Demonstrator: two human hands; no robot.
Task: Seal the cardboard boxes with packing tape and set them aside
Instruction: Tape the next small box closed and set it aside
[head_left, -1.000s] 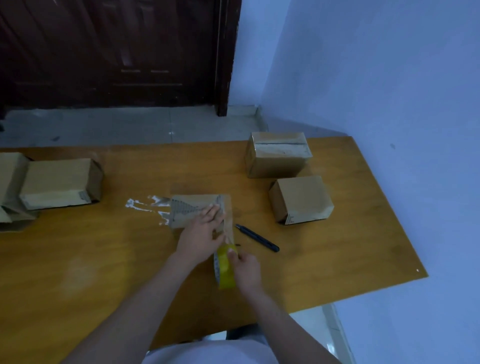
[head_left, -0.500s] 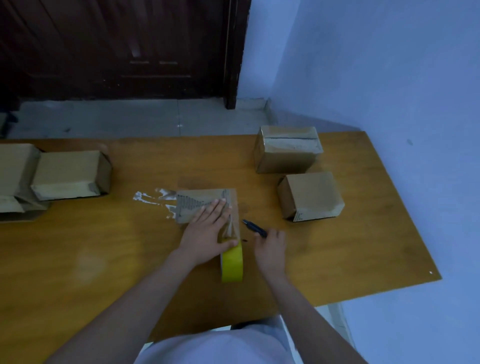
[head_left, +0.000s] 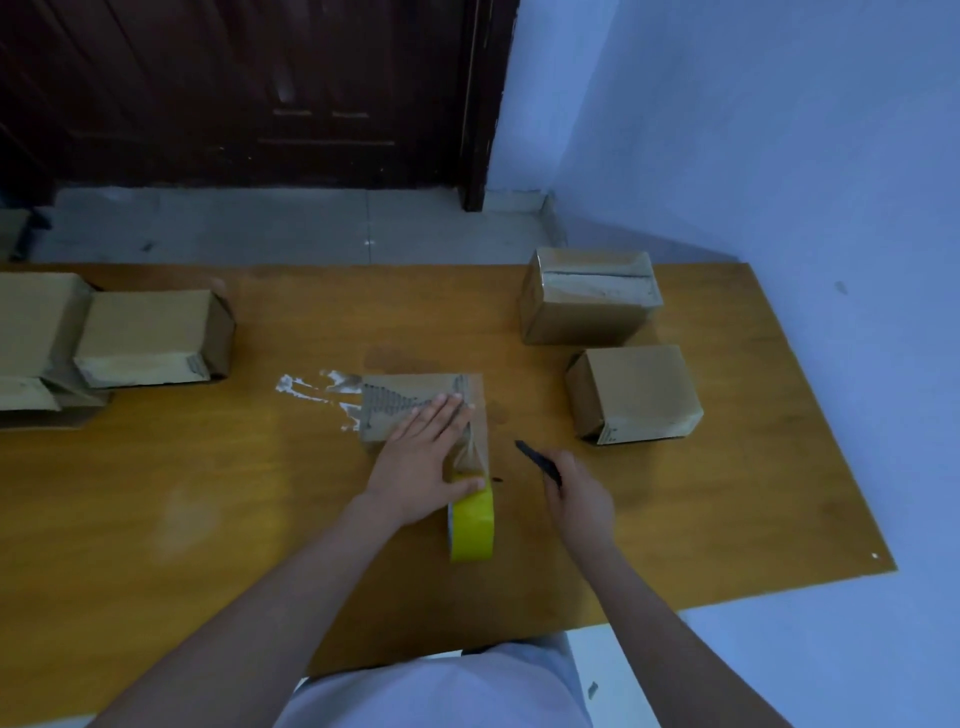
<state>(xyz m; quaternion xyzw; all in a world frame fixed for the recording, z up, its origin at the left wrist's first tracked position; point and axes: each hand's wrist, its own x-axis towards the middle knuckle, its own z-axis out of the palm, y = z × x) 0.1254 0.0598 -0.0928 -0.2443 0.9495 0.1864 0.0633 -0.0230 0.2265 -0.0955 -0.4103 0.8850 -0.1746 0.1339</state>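
Note:
A small cardboard box (head_left: 405, 402) lies in the middle of the wooden table (head_left: 208, 493). My left hand (head_left: 421, 462) presses flat on its top, fingers spread, thumb against a yellow tape roll (head_left: 471, 522) that stands on edge at the box's near side. A strip of tape runs from the roll up onto the box. My right hand (head_left: 576, 499) is closed around a black utility knife (head_left: 537, 460) to the right of the box, its tip pointing away to the upper left.
Two closed boxes stand at the right: one far (head_left: 589, 296), one nearer (head_left: 634, 392). More boxes (head_left: 145, 338) sit at the left edge. White tape scraps (head_left: 317, 389) stick to the table left of the box. A blue wall runs along the right.
My right hand let go of the tape roll, moved right to the black knife and closed on it. The roll now stands on the table. My left hand stayed on the box.

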